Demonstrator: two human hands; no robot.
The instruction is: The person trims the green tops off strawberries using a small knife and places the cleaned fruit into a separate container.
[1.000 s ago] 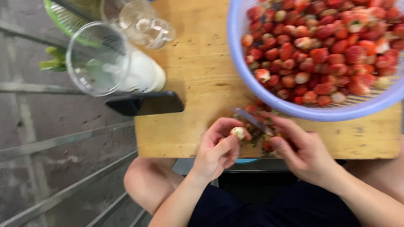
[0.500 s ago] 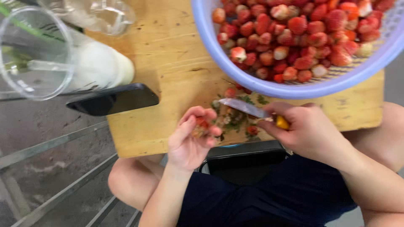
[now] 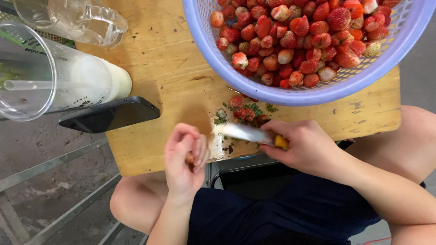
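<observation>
My left hand (image 3: 184, 159) is curled around a small strawberry (image 3: 190, 158), mostly hidden by the fingers, at the near edge of a wooden board (image 3: 172, 68). My right hand (image 3: 305, 146) grips a knife (image 3: 245, 133) with a yellow handle. Its blade points left toward the left hand. A lilac plastic basket (image 3: 272, 93) full of red strawberries (image 3: 299, 36) sits at the far right of the board. Cut green tops and scraps (image 3: 245, 112) lie just under the basket's rim.
A black phone (image 3: 111, 114) lies on the board's left edge. Beside it stands a clear plastic cup (image 3: 54, 79) with white drink and a straw, and a clear bottle (image 3: 77, 18) lies further back. Metal rails (image 3: 45, 181) cross the floor at left.
The view shifted, so the basket and cup slid in the frame. My hands moved slightly apart, and the left hand closed further around the strawberry while the knife blade turned flatter.
</observation>
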